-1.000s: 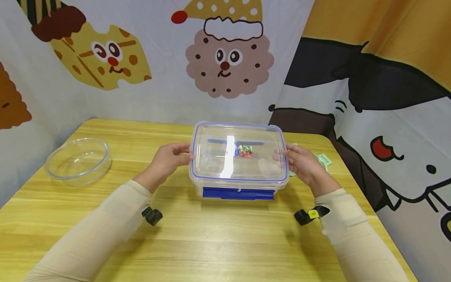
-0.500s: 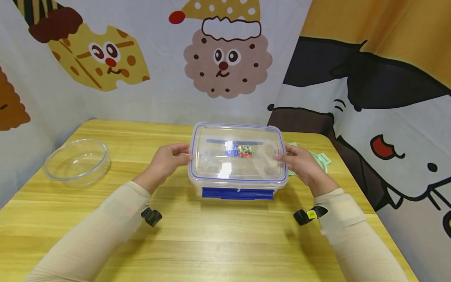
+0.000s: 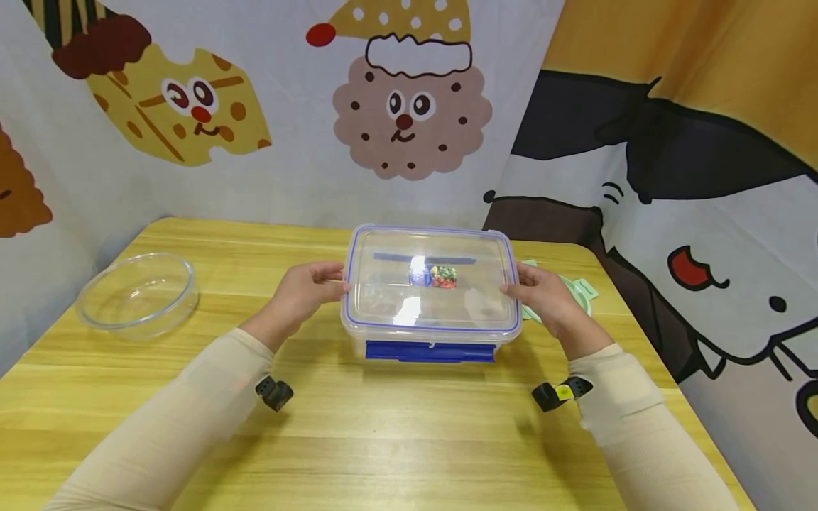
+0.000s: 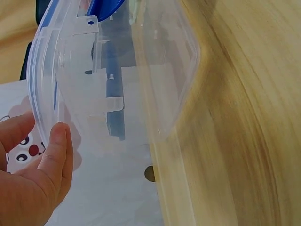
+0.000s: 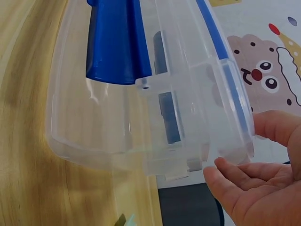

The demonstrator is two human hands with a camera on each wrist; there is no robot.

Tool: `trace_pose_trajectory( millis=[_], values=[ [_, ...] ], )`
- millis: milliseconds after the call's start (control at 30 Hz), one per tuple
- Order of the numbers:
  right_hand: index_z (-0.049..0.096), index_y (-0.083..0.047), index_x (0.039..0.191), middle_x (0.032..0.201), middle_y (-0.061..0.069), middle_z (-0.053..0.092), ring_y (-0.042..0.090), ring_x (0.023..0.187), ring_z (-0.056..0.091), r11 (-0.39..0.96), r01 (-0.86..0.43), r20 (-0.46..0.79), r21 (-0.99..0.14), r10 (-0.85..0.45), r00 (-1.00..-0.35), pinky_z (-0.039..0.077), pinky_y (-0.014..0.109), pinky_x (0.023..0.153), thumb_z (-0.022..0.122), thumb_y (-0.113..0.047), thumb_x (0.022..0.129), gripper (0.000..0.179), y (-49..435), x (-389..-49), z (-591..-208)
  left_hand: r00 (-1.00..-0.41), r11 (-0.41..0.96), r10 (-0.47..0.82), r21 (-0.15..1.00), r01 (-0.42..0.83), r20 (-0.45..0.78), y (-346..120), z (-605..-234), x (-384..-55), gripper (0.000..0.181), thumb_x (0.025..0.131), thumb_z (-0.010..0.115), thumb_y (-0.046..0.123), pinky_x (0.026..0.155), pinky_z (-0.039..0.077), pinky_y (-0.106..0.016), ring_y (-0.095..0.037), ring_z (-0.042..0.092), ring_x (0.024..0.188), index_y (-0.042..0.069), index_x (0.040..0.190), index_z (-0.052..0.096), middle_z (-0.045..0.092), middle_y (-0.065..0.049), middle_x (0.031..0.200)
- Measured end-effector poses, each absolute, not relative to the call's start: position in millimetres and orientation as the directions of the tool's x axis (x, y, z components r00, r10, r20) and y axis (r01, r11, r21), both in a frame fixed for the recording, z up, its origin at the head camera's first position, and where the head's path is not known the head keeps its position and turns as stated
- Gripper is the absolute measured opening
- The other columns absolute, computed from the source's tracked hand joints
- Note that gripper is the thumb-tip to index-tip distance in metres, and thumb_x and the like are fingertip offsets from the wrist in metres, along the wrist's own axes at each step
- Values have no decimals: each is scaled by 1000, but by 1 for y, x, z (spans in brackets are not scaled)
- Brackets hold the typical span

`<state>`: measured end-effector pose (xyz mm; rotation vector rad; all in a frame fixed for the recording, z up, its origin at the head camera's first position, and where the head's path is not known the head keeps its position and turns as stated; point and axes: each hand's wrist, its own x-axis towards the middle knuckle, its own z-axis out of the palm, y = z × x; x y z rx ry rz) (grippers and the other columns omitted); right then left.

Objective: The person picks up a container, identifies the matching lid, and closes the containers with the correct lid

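Note:
A clear plastic food container [image 3: 359, 345] stands on the wooden table, blue front latch [image 3: 429, 352] toward me. Its clear lid [image 3: 377, 305] has a blue seal line and a fruit-and-vegetable label, and sits on the body. My left hand [image 3: 300, 294] pinches the lid's left edge; in the left wrist view its thumb and fingers lie on either side of that rim. At the right edge, my right hand [image 3: 554, 301] holds the lid's rim, thumb on top and fingers below, as the right wrist view shows. Through the walls the container looks empty.
A round glass bowl [image 3: 137, 298] stands at the left of the table [image 3: 377, 440]. Behind my right hand lies a light green item with tabs [image 3: 583, 289], partly hidden. Cartoon-printed cloth [image 3: 287, 191] hangs around the back and sides.
My right thumb has come onto the lid's right edge. The glare on the lid has shrunk from a long stripe to smaller patches. My left hand keeps its place.

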<state>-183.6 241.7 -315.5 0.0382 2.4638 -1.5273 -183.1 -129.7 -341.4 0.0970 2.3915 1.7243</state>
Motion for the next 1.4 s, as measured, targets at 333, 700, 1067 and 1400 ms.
trace_pose_trajectory(
  millis=[333, 700, 1067, 1400],
  values=[
    [24, -3, 152, 150, 22, 36, 37, 136, 36, 451, 112, -199, -886, -151, -968, 27, 53, 114, 55, -13, 98, 63, 244, -183, -322, -975, 330, 176, 941, -71, -135, -129, -347, -183, 56, 91, 65, 13, 106, 41, -47, -35, 53, 120, -3, 140, 45, 54, -22, 133],
    [24, -3, 152, 151, 22, 35, 37, 138, 34, 452, 121, -206, -884, -145, -968, 26, 54, 114, 55, -13, 98, 63, 244, -185, -326, -975, 370, 170, 926, -71, -142, -129, -349, -182, 54, 94, 64, 17, 106, 40, -48, -35, 51, 123, -2, 141, 45, 54, -21, 133],
    [24, -1, 151, 152, 21, 33, 36, 139, 32, 460, 154, -242, -874, -137, -961, 26, 52, 115, 54, -15, 99, 62, 245, -187, -330, -973, 430, 183, 901, -47, -138, -129, -351, -182, 53, 96, 61, 20, 105, 42, -48, -35, 50, 125, -3, 141, 45, 53, -21, 135],
    [25, 0, 151, 153, 20, 31, 36, 140, 30, 448, 173, -264, -877, -149, -953, 25, 52, 115, 55, -18, 99, 62, 246, -189, -336, -973, 456, 178, 889, -49, -144, -128, -351, -182, 50, 95, 63, 21, 105, 42, -49, -35, 51, 124, -2, 138, 49, 55, -19, 134]
  ],
)
